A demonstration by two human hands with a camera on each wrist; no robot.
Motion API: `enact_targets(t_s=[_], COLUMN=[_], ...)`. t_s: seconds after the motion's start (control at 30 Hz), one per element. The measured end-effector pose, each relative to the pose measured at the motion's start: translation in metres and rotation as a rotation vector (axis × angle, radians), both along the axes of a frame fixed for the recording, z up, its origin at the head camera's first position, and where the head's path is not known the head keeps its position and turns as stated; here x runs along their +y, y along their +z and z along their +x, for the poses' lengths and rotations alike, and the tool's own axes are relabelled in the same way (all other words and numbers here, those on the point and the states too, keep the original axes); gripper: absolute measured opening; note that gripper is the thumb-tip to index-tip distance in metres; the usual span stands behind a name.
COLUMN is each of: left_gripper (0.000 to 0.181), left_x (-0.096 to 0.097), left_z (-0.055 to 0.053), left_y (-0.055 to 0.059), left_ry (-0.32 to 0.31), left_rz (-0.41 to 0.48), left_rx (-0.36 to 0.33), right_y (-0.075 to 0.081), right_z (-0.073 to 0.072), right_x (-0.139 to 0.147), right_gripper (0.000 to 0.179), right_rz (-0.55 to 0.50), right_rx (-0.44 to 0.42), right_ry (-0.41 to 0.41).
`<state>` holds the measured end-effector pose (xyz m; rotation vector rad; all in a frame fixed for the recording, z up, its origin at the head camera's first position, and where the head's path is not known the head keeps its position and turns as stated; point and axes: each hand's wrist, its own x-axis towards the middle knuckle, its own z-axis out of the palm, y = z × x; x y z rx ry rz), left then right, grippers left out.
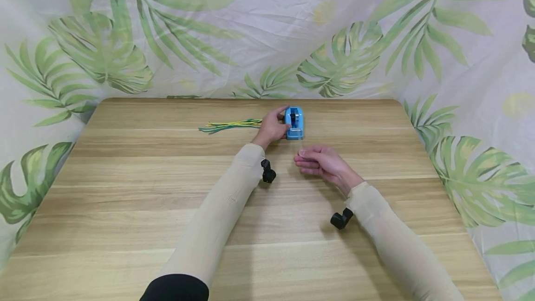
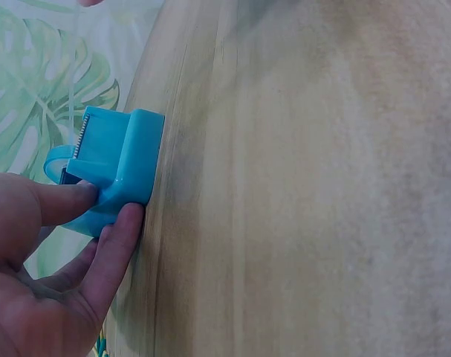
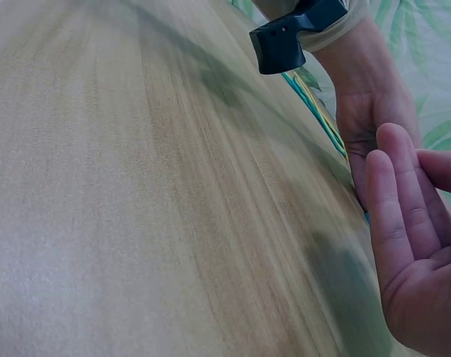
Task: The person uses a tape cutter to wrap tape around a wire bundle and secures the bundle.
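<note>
A blue tape dispenser stands near the back of the table, with my left hand gripping its left side. In the left wrist view, the thumb and fingers of that hand press on the dispenser's body, close to its toothed cutting edge. A strip of clear tape runs from the dispenser toward me. My right hand pinches the strip's free end between thumb and forefinger, its other fingers fairly straight. In the right wrist view, the dispenser is mostly hidden behind the hands.
Left of the dispenser lies a bundle of green and yellow thin ties or wires, its right end behind my left hand. The wooden table ends at a leaf-printed cloth behind it. A black camera sits on each wrist.
</note>
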<state>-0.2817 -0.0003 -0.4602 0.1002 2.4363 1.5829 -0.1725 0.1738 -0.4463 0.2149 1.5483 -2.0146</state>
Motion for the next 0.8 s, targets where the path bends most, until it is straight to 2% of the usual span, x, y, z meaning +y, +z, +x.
enact_targets(t_s=[0.47,0.8], left_gripper=[0.065,0.066], left_x=[0.0001,0.0001], left_z=[0.0001,-0.0007], left_y=[-0.0006,-0.0019], left_ry=[0.006,0.003], left_rz=[0.004,0.002], left_rx=[0.007,0.013], right_y=[-0.0014,-0.0024], right_z=[0.0061,0.0099], right_x=[0.0002,0.0018], right_gripper=[0.036,0.04], right_rz=[0.006,0.005], right_rx=[0.014,0.014], right_ry=[0.004,0.016])
